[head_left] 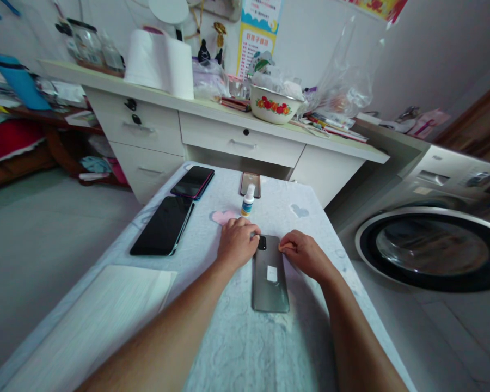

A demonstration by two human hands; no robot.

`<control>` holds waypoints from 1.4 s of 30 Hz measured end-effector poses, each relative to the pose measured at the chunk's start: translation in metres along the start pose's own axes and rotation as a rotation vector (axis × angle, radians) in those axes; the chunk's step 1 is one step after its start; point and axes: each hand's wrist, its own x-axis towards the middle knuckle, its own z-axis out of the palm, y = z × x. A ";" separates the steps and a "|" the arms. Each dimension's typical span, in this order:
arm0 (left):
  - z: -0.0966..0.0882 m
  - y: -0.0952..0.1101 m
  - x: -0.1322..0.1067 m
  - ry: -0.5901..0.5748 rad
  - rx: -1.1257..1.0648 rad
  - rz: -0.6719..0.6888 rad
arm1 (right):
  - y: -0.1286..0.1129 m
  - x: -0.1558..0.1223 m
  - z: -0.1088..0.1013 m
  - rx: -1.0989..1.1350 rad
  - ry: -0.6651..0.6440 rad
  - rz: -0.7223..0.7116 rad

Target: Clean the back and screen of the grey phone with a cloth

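Note:
A grey smartphone (pixel 270 288) lies face down on the cloth-covered table, its dark camera block at the upper left and a small white label on its back. My left hand (pixel 237 242) is closed at the phone's top left corner, thumb against the edge beside the camera. At the upper right edge, my right hand (pixel 304 253) is closed with thumb and finger pinched together; what they pinch, if anything, is too small to make out. Just beyond my left hand stands a small white spray bottle (pixel 248 200) with a blue and yellow label.
To the left lie a black tablet (pixel 162 226) and another dark-screened device (pixel 193 182). A phone case (pixel 251 184) rests at the far end, white sheets (pixel 102 305) at the near left. A drawer desk (pixel 237 142) stands behind, a washing machine (pixel 436 218) to the right.

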 end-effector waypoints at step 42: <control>-0.001 0.000 0.001 -0.026 0.011 -0.015 | -0.025 0.007 0.008 0.097 -0.075 -0.094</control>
